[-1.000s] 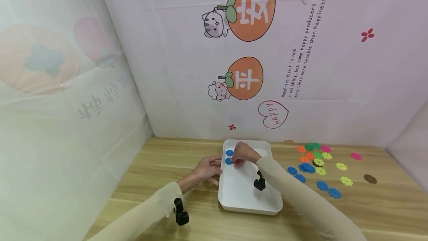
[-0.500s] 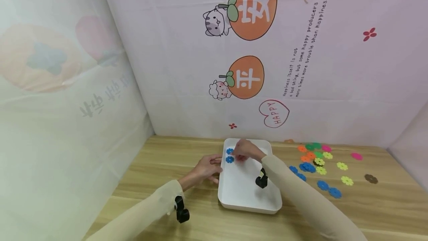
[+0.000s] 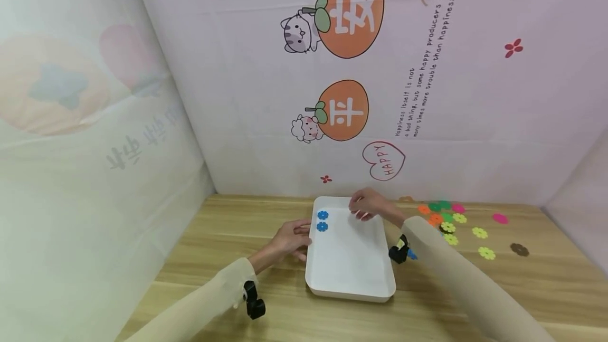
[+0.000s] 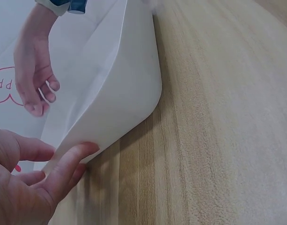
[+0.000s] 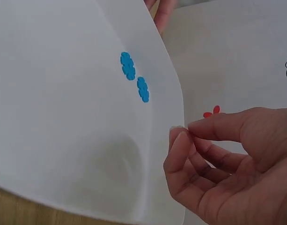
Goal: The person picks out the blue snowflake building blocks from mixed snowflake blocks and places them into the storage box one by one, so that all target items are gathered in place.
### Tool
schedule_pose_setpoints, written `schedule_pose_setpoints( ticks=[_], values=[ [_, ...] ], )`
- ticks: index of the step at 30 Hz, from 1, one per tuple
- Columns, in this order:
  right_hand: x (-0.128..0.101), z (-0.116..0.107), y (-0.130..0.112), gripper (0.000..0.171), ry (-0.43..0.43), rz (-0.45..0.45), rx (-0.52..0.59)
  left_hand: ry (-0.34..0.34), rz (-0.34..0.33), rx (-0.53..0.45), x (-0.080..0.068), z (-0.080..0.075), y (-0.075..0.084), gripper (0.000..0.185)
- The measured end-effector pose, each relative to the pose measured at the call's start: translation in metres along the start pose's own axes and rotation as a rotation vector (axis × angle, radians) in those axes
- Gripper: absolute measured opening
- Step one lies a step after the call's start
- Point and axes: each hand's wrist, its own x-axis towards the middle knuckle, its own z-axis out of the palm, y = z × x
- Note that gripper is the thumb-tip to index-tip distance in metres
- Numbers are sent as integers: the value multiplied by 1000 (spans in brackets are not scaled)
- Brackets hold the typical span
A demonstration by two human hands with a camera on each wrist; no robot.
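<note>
Two blue flower pieces (image 3: 322,221) lie side by side in the far left corner of the white tray (image 3: 351,292), just beyond the left hand (image 3: 290,240), whose relaxed fingers rest against the tray's left wall. The right hand (image 3: 368,206) hovers over the tray's far edge, fingers loosely curled and holding nothing (thumb and forefinger nearly meet). To its right, loose pieces (image 3: 451,226) of many colours, at least one blue, lie on the wooden table (image 3: 223,236); most sorting seems left.
</note>
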Motion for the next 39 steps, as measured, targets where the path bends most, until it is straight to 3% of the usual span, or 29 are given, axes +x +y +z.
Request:
schedule_pose_setpoints(
  ticks=[9, 22, 32, 39],
  values=[
    [-16, -29, 18, 20, 50, -104, 43, -9, -1, -22, -1, -1, 1, 62],
    [-40, -64, 51, 19, 140, -147, -86, -8, 2, -20, -1, -3, -2, 62],
    [-59, -94, 74, 21, 93, -87, -227, -25, 10, -27, 0, -3, -4, 62],
    [-67, -112, 90, 18, -1, -77, -315, -23, 14, -30, -4, -5, -2, 61]
  ],
)
